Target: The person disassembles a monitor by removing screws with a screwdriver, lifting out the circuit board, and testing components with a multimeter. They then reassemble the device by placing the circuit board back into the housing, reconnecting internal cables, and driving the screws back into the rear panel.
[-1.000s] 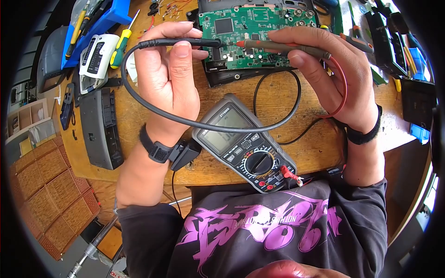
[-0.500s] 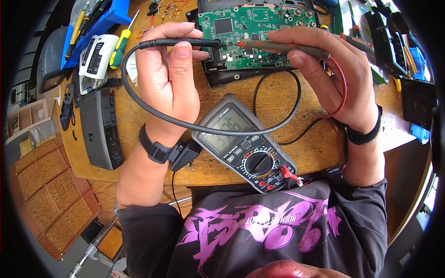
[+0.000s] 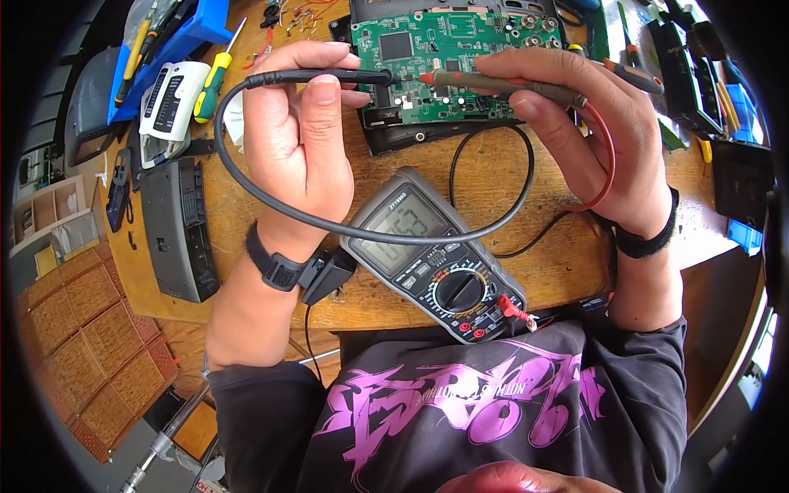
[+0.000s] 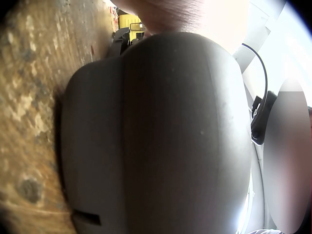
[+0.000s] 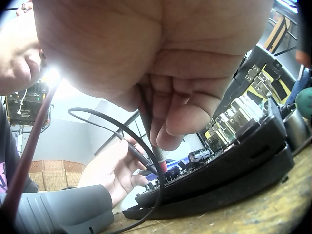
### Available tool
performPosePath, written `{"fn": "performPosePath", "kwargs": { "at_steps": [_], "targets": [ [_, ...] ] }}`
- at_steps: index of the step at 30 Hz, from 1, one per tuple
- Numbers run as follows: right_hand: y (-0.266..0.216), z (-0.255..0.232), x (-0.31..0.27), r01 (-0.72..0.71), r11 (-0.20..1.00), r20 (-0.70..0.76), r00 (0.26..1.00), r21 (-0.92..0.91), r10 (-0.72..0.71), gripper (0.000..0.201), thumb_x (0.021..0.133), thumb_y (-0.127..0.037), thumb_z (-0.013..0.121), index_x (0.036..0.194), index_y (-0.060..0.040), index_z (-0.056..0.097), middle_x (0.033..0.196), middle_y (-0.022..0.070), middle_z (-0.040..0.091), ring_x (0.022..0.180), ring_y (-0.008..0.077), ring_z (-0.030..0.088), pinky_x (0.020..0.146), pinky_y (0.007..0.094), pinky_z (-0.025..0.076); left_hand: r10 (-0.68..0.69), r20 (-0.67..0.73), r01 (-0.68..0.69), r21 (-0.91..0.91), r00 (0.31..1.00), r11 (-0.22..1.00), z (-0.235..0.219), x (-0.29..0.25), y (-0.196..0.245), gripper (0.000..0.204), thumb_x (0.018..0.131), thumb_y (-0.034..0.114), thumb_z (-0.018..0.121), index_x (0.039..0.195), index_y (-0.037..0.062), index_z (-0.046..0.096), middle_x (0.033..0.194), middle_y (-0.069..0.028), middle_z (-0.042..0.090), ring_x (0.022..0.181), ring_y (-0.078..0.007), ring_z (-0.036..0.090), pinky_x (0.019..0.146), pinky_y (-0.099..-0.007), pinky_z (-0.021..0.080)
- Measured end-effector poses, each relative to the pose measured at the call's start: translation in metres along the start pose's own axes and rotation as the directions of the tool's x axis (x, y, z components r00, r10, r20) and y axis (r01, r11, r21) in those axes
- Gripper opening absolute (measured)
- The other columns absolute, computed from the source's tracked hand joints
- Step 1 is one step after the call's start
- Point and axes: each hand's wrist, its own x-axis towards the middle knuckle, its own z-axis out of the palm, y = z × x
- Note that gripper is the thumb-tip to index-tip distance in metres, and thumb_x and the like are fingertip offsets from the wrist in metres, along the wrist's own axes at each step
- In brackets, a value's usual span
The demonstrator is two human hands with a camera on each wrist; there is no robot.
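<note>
My left hand (image 3: 296, 148) pinches a black test probe (image 3: 337, 75) between thumb and fingers, its tip end over the left part of a green circuit board (image 3: 452, 49). From the right, my right hand (image 3: 608, 140) holds a red-tipped test probe (image 3: 485, 80) pointing at the board's middle. In the right wrist view both probes meet the board, which sits in a black casing (image 5: 219, 180). Below the hands lies a grey digital multimeter (image 3: 423, 267) with digits on its screen; its side fills the left wrist view. A black lead (image 3: 362, 223) loops across it.
To the left are a yellow-green screwdriver (image 3: 214, 86), a white handheld tool (image 3: 174, 107), a black plastic housing (image 3: 177, 226) and a blue bin (image 3: 209, 20). Pliers (image 3: 633, 78) and other tools crowd the right. Wire scraps lie beyond the left hand.
The digits on the multimeter's screen have changed between frames. The black lead has sagged slightly over the meter. Both hands and probes stay almost where they were.
</note>
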Motion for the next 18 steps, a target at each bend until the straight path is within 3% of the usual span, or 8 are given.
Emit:
{"fn": "performPosePath", "kwargs": {
  "at_steps": [18],
  "targets": [
    [-0.0021, -0.0007, 0.0007, -0.002, 1.0, 0.005, 1.0, -0.011, 0.002, 0.027, 0.11, -0.009, 0.074, 0.135, -0.0003, 0.079, 0.122, 0.0145, 0.085, 0.105, 0.0262, 0.083, 0.094, 0.0371, 0.064, 0.001, 0.014, -0.002, 0.02, 1.0, 1.0, -0.0004, -0.0002, 0.0005, 0.026, 0.123, 0.017, 0.051, 0.139, -0.0029, 0.059, 0.129, -0.0162, 0.069, 0.105, -0.0212, 0.075, 0.09, -0.0375, 0.069]
  ]
}}
